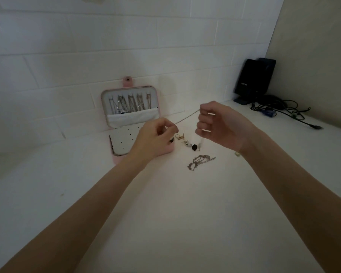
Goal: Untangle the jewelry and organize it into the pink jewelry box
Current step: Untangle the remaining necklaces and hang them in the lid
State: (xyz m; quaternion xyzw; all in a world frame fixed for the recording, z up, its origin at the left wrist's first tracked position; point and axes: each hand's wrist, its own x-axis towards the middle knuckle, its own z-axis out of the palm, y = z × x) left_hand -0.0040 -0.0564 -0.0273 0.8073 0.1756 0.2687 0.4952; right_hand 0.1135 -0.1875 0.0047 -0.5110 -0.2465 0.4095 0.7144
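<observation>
A thin chain [187, 116] stretches taut above the white worktop [165, 203], pinched between left hand [156, 134] and right hand [217, 125], beside the open pink jewelry box [166, 151] propped against the wall; loose pieces [200, 162] lie below.

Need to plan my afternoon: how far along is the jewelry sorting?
Partway. Several necklaces already hang in the pink jewelry box lid. Both hands, left and right, hold a thin chain stretched between them. A bracelet and small pieces remain on the table.
</observation>
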